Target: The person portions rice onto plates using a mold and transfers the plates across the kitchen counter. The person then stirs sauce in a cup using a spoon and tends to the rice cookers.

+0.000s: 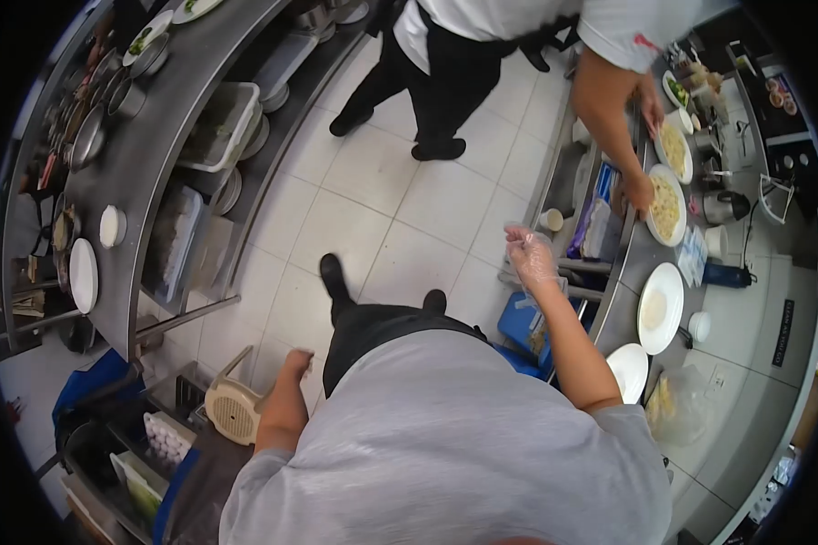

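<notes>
My left hand (298, 363) hangs low beside my body, near a beige plastic lid or basket (234, 409). Its fingers are loosely bent, and I see nothing in them. On my right hand (531, 255) is a clear plastic glove. That hand is raised over the floor beside the right counter, its fingers half curled and apart with no object visible in them. A white cup (551, 220) on the lower shelf is close to it. Two white oval plates (661, 309) rest on the right counter, beyond my right forearm.
A co-worker (454, 64) leans over the right counter, hands at two plates of pale food (667, 211). At left, a steel counter (123, 236) carries bowls and a white container (113, 226). A blue box (523, 320) sits below the right counter. Tiled floor (373, 209) lies between.
</notes>
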`<state>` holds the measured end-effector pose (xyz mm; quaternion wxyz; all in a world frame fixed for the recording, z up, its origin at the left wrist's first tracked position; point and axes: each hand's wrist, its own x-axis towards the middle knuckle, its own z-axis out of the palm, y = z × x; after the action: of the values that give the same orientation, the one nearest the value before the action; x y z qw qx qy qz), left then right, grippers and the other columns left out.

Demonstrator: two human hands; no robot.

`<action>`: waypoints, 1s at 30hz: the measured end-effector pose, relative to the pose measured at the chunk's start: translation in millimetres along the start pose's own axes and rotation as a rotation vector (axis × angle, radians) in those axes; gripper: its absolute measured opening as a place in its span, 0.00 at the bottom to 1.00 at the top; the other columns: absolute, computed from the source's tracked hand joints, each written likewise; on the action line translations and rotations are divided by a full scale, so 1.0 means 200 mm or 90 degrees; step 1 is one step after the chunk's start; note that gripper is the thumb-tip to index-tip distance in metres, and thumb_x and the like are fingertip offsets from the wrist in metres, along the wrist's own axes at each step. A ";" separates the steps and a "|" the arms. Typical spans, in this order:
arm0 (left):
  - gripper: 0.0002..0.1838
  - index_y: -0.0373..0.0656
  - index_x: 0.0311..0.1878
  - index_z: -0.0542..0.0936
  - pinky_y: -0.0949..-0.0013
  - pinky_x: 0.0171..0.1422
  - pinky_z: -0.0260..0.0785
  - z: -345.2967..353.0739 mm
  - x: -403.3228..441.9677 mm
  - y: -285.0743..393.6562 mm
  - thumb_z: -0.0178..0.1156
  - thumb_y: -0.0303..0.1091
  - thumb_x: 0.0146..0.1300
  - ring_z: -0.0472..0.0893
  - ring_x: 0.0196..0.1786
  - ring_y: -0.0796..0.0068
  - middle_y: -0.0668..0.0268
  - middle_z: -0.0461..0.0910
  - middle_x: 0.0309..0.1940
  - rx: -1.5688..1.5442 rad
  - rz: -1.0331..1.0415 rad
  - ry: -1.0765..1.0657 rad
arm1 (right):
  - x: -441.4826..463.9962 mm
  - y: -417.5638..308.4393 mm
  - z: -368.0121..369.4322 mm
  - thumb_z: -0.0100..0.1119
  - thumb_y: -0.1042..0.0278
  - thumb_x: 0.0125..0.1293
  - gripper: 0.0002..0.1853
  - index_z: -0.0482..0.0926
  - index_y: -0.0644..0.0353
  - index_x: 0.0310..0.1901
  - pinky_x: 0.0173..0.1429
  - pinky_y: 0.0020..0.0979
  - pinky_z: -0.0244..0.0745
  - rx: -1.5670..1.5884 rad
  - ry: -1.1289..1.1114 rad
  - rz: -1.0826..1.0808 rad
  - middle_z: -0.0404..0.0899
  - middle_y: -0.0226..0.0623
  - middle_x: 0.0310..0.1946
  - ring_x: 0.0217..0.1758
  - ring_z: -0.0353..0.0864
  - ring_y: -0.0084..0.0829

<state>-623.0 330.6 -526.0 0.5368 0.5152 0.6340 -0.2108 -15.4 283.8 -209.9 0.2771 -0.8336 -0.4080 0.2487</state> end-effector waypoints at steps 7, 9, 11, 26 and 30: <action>0.19 0.39 0.38 0.80 0.54 0.30 0.72 -0.56 0.12 -0.07 0.58 0.48 0.58 0.79 0.23 0.58 0.53 0.79 0.25 -0.171 -0.173 0.022 | 0.06 -0.09 0.74 0.54 0.62 0.60 0.18 0.77 0.64 0.48 0.43 0.37 0.75 -0.187 -0.154 0.011 0.81 0.51 0.36 0.41 0.82 0.38; 0.22 0.38 0.41 0.80 0.54 0.40 0.73 -0.81 0.32 0.05 0.58 0.49 0.56 0.81 0.30 0.53 0.53 0.81 0.33 0.012 -0.002 0.024 | -0.03 -0.07 0.97 0.56 0.64 0.58 0.16 0.78 0.64 0.45 0.35 0.34 0.75 -0.153 -0.256 0.167 0.81 0.42 0.29 0.28 0.80 0.32; 0.25 0.39 0.47 0.79 0.56 0.41 0.74 -1.06 0.46 0.23 0.59 0.50 0.55 0.81 0.35 0.55 0.54 0.81 0.37 -0.040 0.076 0.107 | -0.07 -0.13 1.15 0.56 0.66 0.54 0.17 0.79 0.62 0.46 0.37 0.31 0.74 -0.134 -0.385 0.214 0.81 0.40 0.29 0.30 0.80 0.30; 0.24 0.48 0.62 0.66 0.48 0.57 0.70 -1.94 2.20 0.71 0.53 0.45 0.65 0.73 0.53 0.53 0.58 0.65 0.61 -1.033 0.104 0.121 | 0.40 0.10 1.66 0.58 0.78 0.59 0.14 0.76 0.62 0.48 0.30 0.28 0.75 0.023 -0.321 0.558 0.79 0.36 0.33 0.28 0.79 0.27; 0.20 0.44 0.57 0.69 0.49 0.56 0.73 -2.17 2.54 0.63 0.51 0.43 0.66 0.76 0.51 0.51 0.57 0.73 0.55 -1.291 0.168 0.031 | 0.39 0.30 1.70 0.58 0.78 0.59 0.13 0.76 0.62 0.47 0.28 0.27 0.74 0.012 -0.289 0.584 0.79 0.37 0.33 0.26 0.78 0.27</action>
<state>-658.6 950.5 -800.4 0.7259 -0.1112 0.4630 0.4964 -157.6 404.1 -510.5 0.0511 -0.8494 -0.0475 0.5231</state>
